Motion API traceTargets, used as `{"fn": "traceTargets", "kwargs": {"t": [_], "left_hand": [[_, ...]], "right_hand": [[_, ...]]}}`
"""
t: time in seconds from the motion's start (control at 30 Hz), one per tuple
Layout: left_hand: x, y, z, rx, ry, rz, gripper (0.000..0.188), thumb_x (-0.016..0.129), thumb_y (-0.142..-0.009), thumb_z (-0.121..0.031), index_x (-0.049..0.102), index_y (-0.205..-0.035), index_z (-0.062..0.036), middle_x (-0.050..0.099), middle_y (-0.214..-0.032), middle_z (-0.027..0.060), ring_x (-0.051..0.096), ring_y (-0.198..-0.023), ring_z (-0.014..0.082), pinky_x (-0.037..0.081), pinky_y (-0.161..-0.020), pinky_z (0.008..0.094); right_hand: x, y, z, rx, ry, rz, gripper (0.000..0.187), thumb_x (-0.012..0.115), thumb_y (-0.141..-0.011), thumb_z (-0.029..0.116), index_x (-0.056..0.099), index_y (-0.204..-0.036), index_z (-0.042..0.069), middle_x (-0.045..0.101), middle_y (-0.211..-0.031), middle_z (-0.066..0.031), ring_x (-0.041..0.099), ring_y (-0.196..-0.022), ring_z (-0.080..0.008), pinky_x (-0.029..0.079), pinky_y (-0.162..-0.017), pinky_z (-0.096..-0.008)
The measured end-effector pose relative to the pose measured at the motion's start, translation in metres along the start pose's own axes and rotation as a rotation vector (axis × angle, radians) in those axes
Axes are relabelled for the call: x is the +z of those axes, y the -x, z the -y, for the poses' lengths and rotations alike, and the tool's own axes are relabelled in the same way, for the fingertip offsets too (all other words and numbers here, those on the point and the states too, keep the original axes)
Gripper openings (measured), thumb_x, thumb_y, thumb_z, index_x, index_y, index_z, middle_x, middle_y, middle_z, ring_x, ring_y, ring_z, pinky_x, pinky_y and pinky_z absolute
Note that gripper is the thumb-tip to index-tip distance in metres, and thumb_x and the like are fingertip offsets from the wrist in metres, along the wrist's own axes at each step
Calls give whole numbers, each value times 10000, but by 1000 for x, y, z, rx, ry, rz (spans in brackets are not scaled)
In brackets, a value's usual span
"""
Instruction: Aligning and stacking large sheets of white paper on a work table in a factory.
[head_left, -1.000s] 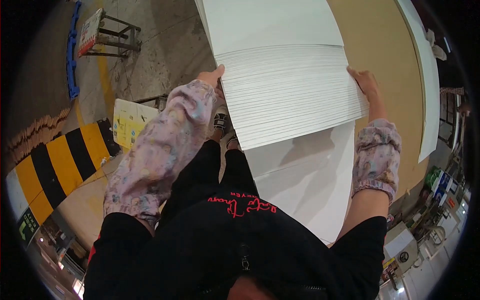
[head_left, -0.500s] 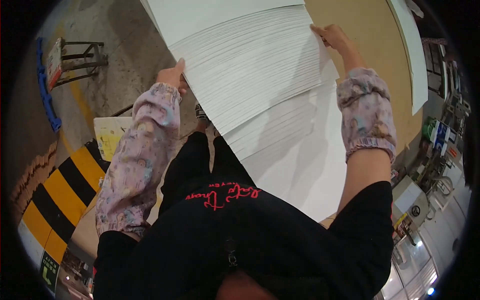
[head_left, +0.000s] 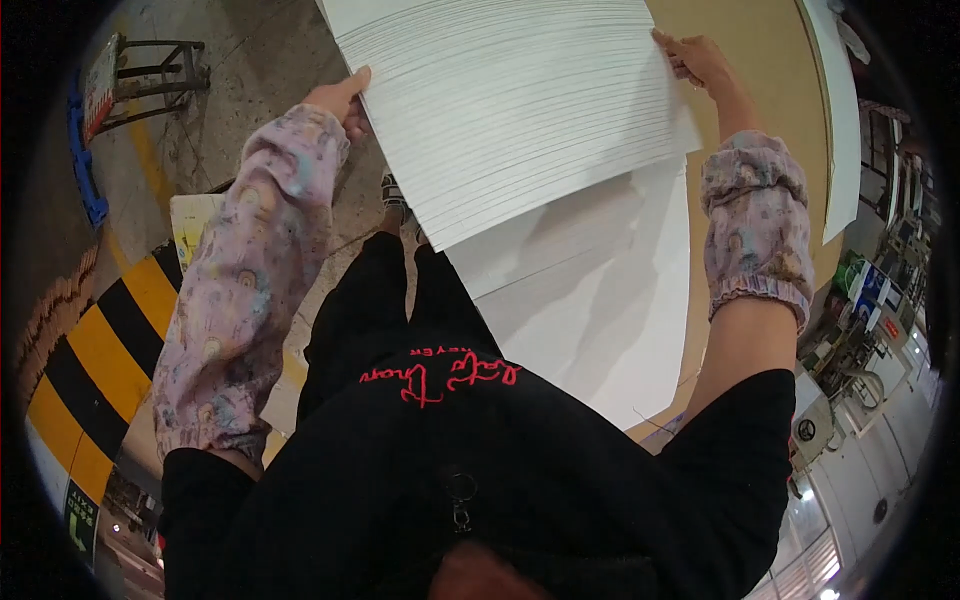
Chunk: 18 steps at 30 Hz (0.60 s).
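A fanned stack of white sheets lies in front of me, its many edges showing as thin parallel lines. My left hand grips the stack's left edge, thumb on top and fingers curled beneath. At the right edge, my right hand pinches the sheets between thumb and bent fingers. Under the near part of the stack, more white sheets are spread toward my body, with shadows across them. The far end of the stack runs out of the picture.
A tan board surface extends to the right, with another white sheet beyond it. On the left are a dark metal stand, concrete floor and a yellow-and-black striped barrier. Machinery stands at far right.
Both hands have moved farther from my body, still on the stack's edges. The fanned sheets have shifted away too, and fewer edge lines show on the sheets beneath.
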<state>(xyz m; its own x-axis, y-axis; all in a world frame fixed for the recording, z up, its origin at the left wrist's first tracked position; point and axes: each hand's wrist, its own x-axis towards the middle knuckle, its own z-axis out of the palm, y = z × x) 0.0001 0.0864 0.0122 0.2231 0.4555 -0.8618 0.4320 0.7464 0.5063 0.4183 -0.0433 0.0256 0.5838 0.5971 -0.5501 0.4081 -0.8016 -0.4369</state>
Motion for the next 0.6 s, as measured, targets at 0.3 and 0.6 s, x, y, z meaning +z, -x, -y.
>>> {"fn": "traceTargets", "kwargs": {"t": [0.3,0.6], "left_hand": [[12,5,4,91,-433,-176,565,515,-779,-506,603,-901,39,602,-730,106,566,-529,161,483,-506,257],[27,-6,23,265,-99,-82,376,602,-792,-363,585,-962,-28,577,-731,13,505,-582,77,440,-515,217]], "right_hand": [[5,3,-4,-61,-36,-10,395,608,-756,440,575,-697,51,509,-603,1,457,-525,-59,312,-435,-199],[11,9,-32,-70,-335,0,274,654,-761,267,607,-884,28,591,-762,-7,514,-678,-76,394,-622,-200]]}}
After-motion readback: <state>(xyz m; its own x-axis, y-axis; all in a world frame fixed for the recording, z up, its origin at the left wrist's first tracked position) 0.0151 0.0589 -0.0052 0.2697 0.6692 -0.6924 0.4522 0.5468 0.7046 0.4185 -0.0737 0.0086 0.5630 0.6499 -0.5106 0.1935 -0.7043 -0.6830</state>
